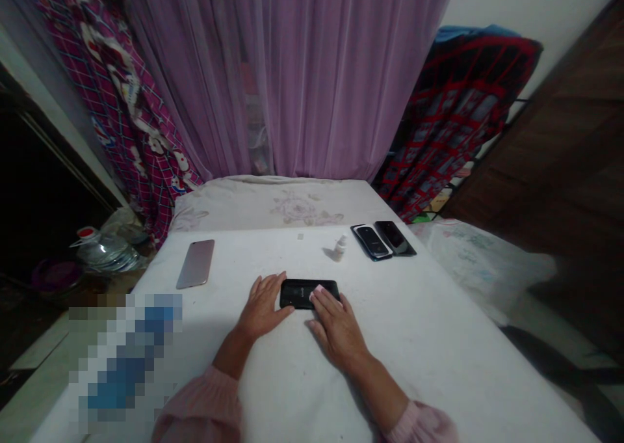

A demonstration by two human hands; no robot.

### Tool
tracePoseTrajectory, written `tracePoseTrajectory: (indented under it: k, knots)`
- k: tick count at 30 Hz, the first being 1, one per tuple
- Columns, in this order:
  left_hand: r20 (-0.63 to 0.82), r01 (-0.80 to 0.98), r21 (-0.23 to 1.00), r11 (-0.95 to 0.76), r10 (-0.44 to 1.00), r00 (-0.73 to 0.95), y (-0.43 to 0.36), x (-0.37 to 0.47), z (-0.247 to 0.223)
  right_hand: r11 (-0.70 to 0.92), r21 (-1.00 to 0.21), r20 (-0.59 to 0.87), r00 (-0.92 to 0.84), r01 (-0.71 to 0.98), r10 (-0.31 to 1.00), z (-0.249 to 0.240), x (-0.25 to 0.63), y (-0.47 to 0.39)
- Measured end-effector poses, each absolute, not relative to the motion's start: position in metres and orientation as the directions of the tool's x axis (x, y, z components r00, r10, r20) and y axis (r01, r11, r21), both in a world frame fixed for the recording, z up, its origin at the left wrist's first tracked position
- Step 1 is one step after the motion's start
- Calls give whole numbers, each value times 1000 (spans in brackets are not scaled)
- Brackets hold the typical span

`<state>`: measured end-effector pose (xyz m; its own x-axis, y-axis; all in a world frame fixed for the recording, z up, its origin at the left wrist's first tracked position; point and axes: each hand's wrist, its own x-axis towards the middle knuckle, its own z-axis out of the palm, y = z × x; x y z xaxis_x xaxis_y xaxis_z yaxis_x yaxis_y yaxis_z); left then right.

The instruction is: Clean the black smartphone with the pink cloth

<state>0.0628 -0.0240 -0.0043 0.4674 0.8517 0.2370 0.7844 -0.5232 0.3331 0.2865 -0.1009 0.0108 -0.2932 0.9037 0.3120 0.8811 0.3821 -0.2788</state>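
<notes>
A black smartphone (298, 292) lies on the white table cover, its glossy face with a faint logo turned up. My left hand (263, 306) grips its left end, with the thumb at the near edge and the fingers at the far edge. Under the fingertips of my right hand (338, 329) is a small pale pink cloth (318, 289), pressed on the phone's right half. The right thumb is apart from the phone, just off its near edge. Beyond the phone, a small white bottle (340, 246) stands upright.
At the left lies a rose-gold phone (195, 264). Further right are a stack of phones (371, 242) and a dark phone (394, 238). A small pale square (300, 237) lies beyond the bottle. Purple curtains (312, 79) hang behind the table (419, 339); a blurred blue patch (131, 358) covers its left side.
</notes>
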Motion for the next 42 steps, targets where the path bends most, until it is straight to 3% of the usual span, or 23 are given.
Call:
tracePoseTrajectory:
  k: [6, 14, 17, 26, 36, 42]
  knots:
    - [233, 782, 346, -519, 855, 464, -25, 64, -2, 188, -260, 300, -106, 947, 948, 14, 287, -81]
    - [256, 773, 389, -500, 865, 431, -26, 65, 1, 397, -306, 322, -298, 865, 898, 17, 249, -80]
    - [261, 766, 403, -501, 865, 429, -27, 65, 1, 401, -294, 331, -301, 868, 894, 14, 258, -86]
    - [259, 776, 347, -526, 849, 460, -28, 67, -1, 107, -249, 274, -36, 963, 961, 15, 285, -73]
    - [336, 782, 314, -539, 833, 439, -33, 70, 1, 330, -275, 387, -210, 903, 898, 7, 257, -95]
    - [354, 778, 305, -550, 823, 444, -33, 69, 0, 88, -286, 315, 6, 954, 949, 6, 288, -87]
